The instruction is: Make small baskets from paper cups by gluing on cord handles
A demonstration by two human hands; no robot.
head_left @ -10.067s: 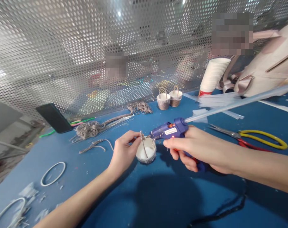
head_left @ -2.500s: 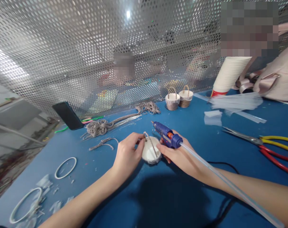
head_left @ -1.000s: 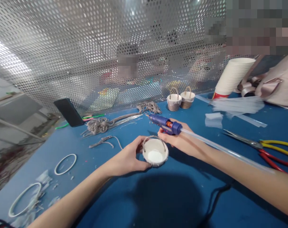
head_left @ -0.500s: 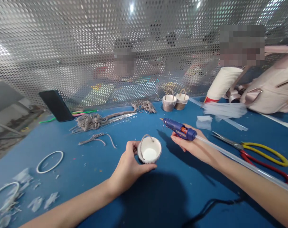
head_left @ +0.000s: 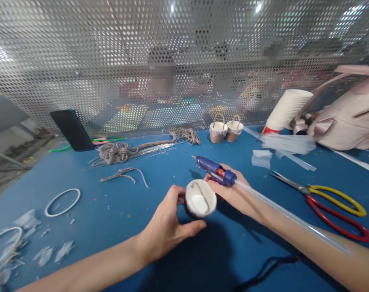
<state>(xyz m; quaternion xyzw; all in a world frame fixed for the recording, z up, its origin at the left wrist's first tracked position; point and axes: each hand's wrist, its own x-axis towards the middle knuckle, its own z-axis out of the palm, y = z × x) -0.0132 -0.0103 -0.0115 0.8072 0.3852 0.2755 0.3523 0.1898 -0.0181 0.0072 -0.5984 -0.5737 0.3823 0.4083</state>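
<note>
Upper left, a dark phone (head_left: 72, 130), propped at a slant. Next toward centre, below the perforated panel (head_left: 105, 81), a tangle of grey cord (head_left: 114, 153), with a short loose piece (head_left: 123, 173) lower in the frame on the blue table (head_left: 105, 227).

Lower centre, the left hand (head_left: 166, 225), thumb and fingers spread in a wide C facing right: fingers just beside the left wall of a small white cup (head_left: 197, 202), thumb stretched out below with a strip of blue between. No telling touch from narrow gap at those fingers.

Just right of centre, the cup, between both hands: up and to the right from the left palm, left of the right hand (head_left: 237, 194). Mouth toward the camera, cord handle (head_left: 202, 192) across, long axis slanting from upper left to lower right. Right hand the nearer, thumb overlapping the upper right rim, apparently in contact, palm and fingers wrapped around a blue glue gun (head_left: 214, 169). Nozzle toward the upper left, past the cup; clear glue stick (head_left: 281, 210) trailing to the lower right over the forearm. Higher up, two small handled baskets (head_left: 218, 133), side by side. Farther right, scissors (head_left: 307, 190), tips toward the upper left.
</note>
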